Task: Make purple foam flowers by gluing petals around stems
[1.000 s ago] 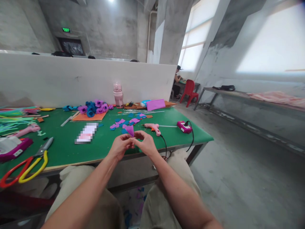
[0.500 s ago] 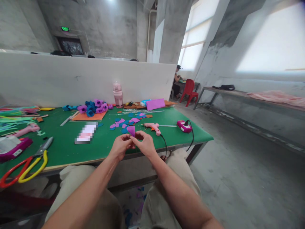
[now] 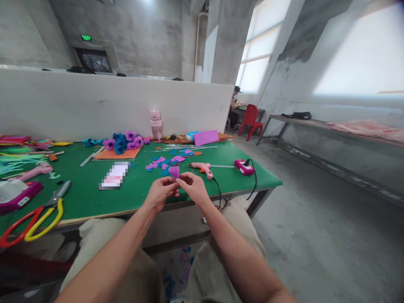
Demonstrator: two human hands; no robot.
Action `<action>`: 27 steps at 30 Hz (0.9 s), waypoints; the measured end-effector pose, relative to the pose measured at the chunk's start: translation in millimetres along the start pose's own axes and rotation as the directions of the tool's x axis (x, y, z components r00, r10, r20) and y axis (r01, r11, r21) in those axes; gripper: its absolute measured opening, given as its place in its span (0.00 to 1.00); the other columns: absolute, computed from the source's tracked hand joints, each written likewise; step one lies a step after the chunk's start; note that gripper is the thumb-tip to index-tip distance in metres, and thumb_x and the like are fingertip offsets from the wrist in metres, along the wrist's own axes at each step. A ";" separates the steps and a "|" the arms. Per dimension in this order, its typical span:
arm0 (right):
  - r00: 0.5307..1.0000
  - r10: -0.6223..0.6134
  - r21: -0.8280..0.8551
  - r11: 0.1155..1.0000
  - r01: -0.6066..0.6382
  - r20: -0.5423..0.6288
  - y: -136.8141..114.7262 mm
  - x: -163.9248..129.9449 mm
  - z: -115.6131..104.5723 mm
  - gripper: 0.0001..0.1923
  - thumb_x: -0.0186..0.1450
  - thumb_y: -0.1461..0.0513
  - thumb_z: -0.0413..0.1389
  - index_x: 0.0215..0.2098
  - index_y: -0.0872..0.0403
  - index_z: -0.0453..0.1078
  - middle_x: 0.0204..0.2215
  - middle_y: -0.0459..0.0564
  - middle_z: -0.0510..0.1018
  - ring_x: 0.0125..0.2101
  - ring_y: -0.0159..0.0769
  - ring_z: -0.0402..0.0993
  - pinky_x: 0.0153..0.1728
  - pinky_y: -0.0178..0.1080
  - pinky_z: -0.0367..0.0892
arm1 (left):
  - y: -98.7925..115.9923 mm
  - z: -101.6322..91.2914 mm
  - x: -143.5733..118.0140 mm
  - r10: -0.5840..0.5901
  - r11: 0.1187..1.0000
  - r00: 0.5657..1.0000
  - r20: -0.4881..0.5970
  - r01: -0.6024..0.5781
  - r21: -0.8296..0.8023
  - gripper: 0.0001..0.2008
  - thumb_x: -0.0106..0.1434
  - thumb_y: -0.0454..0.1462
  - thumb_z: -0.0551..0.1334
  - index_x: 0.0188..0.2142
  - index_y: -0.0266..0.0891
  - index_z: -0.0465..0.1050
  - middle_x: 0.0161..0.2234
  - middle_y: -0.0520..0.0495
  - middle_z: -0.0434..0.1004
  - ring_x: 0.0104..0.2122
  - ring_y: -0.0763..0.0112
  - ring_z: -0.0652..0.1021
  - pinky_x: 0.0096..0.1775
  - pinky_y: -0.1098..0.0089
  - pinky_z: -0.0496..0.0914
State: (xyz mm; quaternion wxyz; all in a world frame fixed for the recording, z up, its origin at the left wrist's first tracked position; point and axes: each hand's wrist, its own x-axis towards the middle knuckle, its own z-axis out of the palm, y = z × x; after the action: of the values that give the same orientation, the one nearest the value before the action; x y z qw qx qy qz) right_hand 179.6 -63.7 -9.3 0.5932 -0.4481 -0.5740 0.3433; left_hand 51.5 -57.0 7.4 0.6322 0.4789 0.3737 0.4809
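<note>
Between my two hands, over the table's front edge, a purple petal (image 3: 174, 171) stands with its wide end up. My left hand (image 3: 161, 192) pinches its narrow lower end from the left. The fingers of my right hand (image 3: 192, 185) close on the same end from the other side. Loose purple and blue petals (image 3: 158, 162) lie scattered just beyond. A pink hot glue gun (image 3: 203, 167) rests to the right of my hands, with a clear glue stick in its back and a black cord.
Purple and blue flowers (image 3: 121, 143) sit on an orange sheet (image 3: 118, 154). Large scissors (image 3: 52, 204) lie at the left, by colourful strips (image 3: 22, 158). A magenta power box (image 3: 243, 167) stands right. Behind are a pink bottle (image 3: 155, 125) and a white partition (image 3: 120, 105).
My right hand has shifted slightly to the right and up, with its fingers further along the petal's base. The petal has turned a little. My left hand stays nearly in place.
</note>
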 end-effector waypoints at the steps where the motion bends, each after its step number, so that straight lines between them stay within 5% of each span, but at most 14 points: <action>1: 1.000 0.014 0.035 0.999 -0.015 0.008 -0.2 0.4 -0.1 0.10 0.53 0.56 0.60 0.30 0.54 0.72 0.27 0.48 0.78 0.28 0.36 0.74 0.31 0.37 0.68 | 0.0 -0.5 0.2 0.001 1.000 1.000 0.003 -0.001 0.002 0.17 0.39 0.39 0.74 0.23 0.32 0.70 0.19 0.54 0.70 0.18 0.78 0.71 0.22 0.75 0.71; 7: 0.975 0.219 0.350 0.916 -0.197 -0.026 -9.3 8.3 -14.3 0.15 0.55 0.51 0.57 0.31 0.55 0.73 0.27 0.47 0.78 0.27 0.32 0.73 0.33 0.36 0.68 | -0.7 -4.5 3.5 -0.076 0.994 0.997 -0.019 0.074 -0.075 0.18 0.37 0.37 0.74 0.23 0.33 0.67 0.21 0.50 0.74 0.18 0.78 0.72 0.21 0.76 0.70; 12: 0.949 0.294 0.525 0.829 -0.194 -0.114 -6.5 16.6 -33.0 0.14 0.50 0.53 0.62 0.30 0.54 0.74 0.26 0.45 0.77 0.25 0.27 0.71 0.31 0.33 0.67 | -0.4 -7.5 6.4 -0.117 0.988 0.993 -0.029 0.113 -0.109 0.18 0.37 0.35 0.74 0.24 0.33 0.67 0.22 0.47 0.76 0.18 0.78 0.72 0.21 0.77 0.70; 23: 0.974 0.225 0.447 0.875 -0.184 -0.039 -4.6 12.3 -30.3 0.13 0.48 0.53 0.64 0.25 0.54 0.76 0.24 0.46 0.76 0.26 0.30 0.72 0.34 0.36 0.67 | 3.2 -6.9 4.0 0.004 0.994 1.000 -0.013 -0.003 0.112 0.15 0.41 0.39 0.72 0.25 0.34 0.69 0.21 0.52 0.74 0.17 0.78 0.71 0.21 0.75 0.68; 27: 0.989 0.141 0.279 0.953 -0.123 -0.047 -9.9 9.8 -28.7 0.11 0.51 0.54 0.62 0.24 0.54 0.75 0.22 0.46 0.75 0.26 0.31 0.70 0.34 0.37 0.66 | 2.6 -5.1 5.1 0.199 0.946 0.977 -0.071 -0.173 0.274 0.12 0.45 0.39 0.69 0.23 0.36 0.68 0.17 0.56 0.69 0.16 0.78 0.70 0.21 0.76 0.66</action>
State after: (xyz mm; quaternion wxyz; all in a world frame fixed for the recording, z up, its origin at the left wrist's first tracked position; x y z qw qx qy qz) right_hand 208.0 -62.2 5.3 0.6441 -0.4099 -0.4695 0.4434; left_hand 47.4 -50.6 8.6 0.4947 0.5686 0.4186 0.5066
